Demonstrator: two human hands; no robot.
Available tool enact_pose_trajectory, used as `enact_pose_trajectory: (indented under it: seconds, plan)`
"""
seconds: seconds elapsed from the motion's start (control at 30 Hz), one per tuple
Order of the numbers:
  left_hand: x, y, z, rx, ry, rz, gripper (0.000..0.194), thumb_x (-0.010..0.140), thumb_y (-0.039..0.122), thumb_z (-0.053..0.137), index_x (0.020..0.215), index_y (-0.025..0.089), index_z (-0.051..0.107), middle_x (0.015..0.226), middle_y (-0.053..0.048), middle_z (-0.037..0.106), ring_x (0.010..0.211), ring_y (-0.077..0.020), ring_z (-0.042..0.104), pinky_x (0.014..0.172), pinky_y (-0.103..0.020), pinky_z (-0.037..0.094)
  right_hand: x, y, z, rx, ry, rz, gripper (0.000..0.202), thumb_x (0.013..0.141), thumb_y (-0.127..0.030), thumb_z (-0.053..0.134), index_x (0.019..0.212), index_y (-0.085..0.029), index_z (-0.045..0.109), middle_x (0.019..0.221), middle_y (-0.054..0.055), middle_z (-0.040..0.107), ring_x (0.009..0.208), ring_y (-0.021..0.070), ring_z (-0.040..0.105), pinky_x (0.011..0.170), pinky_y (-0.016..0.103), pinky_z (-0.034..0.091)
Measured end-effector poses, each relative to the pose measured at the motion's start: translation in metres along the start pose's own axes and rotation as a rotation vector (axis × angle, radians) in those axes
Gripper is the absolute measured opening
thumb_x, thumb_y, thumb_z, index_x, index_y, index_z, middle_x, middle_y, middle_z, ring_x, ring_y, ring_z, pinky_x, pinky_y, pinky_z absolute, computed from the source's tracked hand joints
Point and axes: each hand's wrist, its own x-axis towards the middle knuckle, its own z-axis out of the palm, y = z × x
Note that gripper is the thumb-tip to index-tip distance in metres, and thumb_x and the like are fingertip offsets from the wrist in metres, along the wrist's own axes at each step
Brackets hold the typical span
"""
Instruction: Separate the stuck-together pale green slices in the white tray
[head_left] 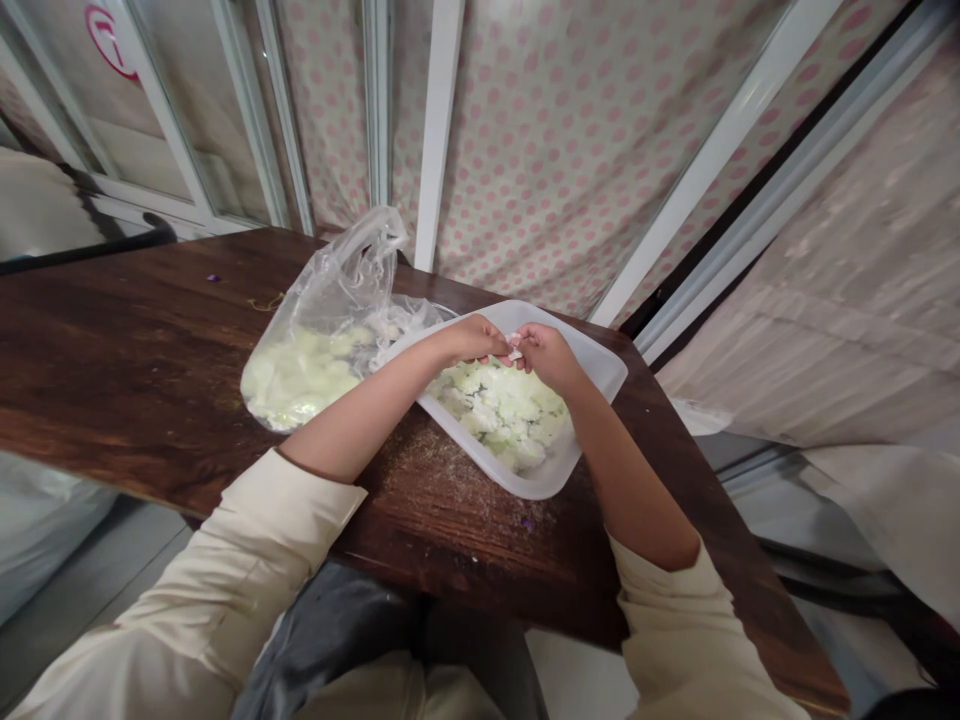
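Note:
My left hand [478, 340] and my right hand [546, 350] meet over the far side of a white plastic tray [517, 488]. Both have their fingers pinched together on a small whitish piece [514, 350], partly covered by the fingertips. Its exact kind is too small to make out. Below them, pale yellow-green, ruffled, flower-like pieces [510, 405] cover much of the tray's bottom. To the left of the tray stands a clear plastic bag [337, 270], its lower part filled with similar pale green pieces [300, 375].
The tray and bag rest on a dark brown wooden table [135, 340]. Fine crumbs [435, 475] and a purple scrap [527, 524] lie near the tray's front. Behind the table hangs a pink-dotted curtain [555, 150] between white frame bars [437, 130].

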Motion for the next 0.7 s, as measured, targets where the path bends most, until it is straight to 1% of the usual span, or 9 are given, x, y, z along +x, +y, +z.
enact_pose_trajectory:
  seconds: [0.1,0.17,0.3,0.37,0.43,0.5,0.57,0.63,0.7]
  plan:
    - [0.001,-0.002,0.0,0.019,0.021,0.004,0.023,0.062,0.031,0.059,0.074,0.014,0.067,0.068,-0.006,0.063,0.052,-0.0091,0.044,0.047,-0.023,0.031,-0.001,0.0,0.0,-0.013,0.007,-0.007,0.017,0.077,-0.029,0.045,0.066,-0.018,0.043,0.053,-0.002,0.049,0.043,0.0081,0.044,0.044,0.022,0.034]
    - [0.001,-0.003,-0.001,0.021,0.017,-0.003,0.02,0.061,0.031,0.061,0.071,0.014,0.066,0.064,-0.004,0.061,0.052,-0.0089,0.044,0.047,-0.023,0.032,-0.001,0.002,0.001,-0.049,0.002,-0.055,0.019,0.079,-0.032,0.043,0.065,-0.018,0.042,0.055,-0.002,0.048,0.044,0.0081,0.045,0.044,0.022,0.035]
    - [-0.001,-0.001,-0.002,-0.004,-0.054,-0.017,0.019,0.059,0.032,0.063,0.068,0.015,0.065,0.061,-0.002,0.059,0.048,-0.0074,0.042,0.045,-0.022,0.03,0.0,0.005,0.001,-0.124,0.015,-0.17,0.02,0.08,-0.033,0.04,0.066,-0.019,0.043,0.059,-0.002,0.048,0.048,0.0088,0.044,0.047,0.023,0.035]
    - [-0.004,0.002,-0.002,-0.029,-0.112,-0.011,0.021,0.06,0.033,0.063,0.069,0.014,0.065,0.062,-0.003,0.059,0.047,-0.0067,0.04,0.044,-0.022,0.029,0.001,0.005,0.001,-0.119,0.057,-0.189,0.017,0.079,-0.034,0.043,0.07,-0.02,0.044,0.059,-0.003,0.047,0.051,0.0099,0.044,0.049,0.023,0.034]
    - [-0.004,0.003,0.0,-0.071,-0.137,0.036,0.019,0.062,0.031,0.061,0.069,0.014,0.064,0.066,-0.003,0.059,0.048,-0.0057,0.04,0.045,-0.021,0.028,0.001,0.003,0.001,-0.1,0.092,-0.189,0.015,0.077,-0.036,0.047,0.074,-0.021,0.043,0.056,-0.004,0.046,0.052,0.011,0.044,0.05,0.023,0.033]
    - [-0.002,0.003,0.002,-0.117,-0.105,0.105,0.015,0.065,0.028,0.058,0.069,0.014,0.062,0.067,-0.002,0.059,0.048,-0.005,0.039,0.046,-0.02,0.029,0.0,0.001,0.001,-0.092,0.131,-0.176,0.018,0.075,-0.038,0.05,0.078,-0.022,0.042,0.053,-0.005,0.042,0.05,0.011,0.041,0.049,0.023,0.03]
    - [0.002,0.001,0.003,-0.131,-0.046,0.129,0.013,0.066,0.026,0.056,0.068,0.014,0.062,0.062,-0.001,0.056,0.048,-0.0051,0.039,0.046,-0.021,0.029,0.0,0.0,0.0,-0.097,0.184,-0.157,0.021,0.074,-0.04,0.051,0.08,-0.023,0.041,0.049,-0.007,0.037,0.046,0.01,0.036,0.048,0.023,0.027]
    - [0.006,-0.003,0.004,-0.089,0.008,0.072,0.014,0.064,0.026,0.056,0.064,0.014,0.061,0.055,0.0,0.052,0.045,-0.0058,0.038,0.045,-0.022,0.028,0.0,0.002,-0.001,-0.114,0.243,-0.144,0.022,0.073,-0.04,0.053,0.08,-0.023,0.041,0.048,-0.008,0.033,0.046,0.0095,0.032,0.049,0.023,0.027]
    - [0.009,-0.005,0.004,0.002,0.069,-0.007,0.014,0.062,0.026,0.057,0.059,0.012,0.06,0.053,-0.001,0.051,0.043,-0.0071,0.038,0.045,-0.024,0.029,0.002,0.007,-0.002,-0.154,0.308,-0.134,0.02,0.072,-0.037,0.053,0.079,-0.022,0.041,0.05,-0.007,0.033,0.049,0.0102,0.034,0.053,0.024,0.029]
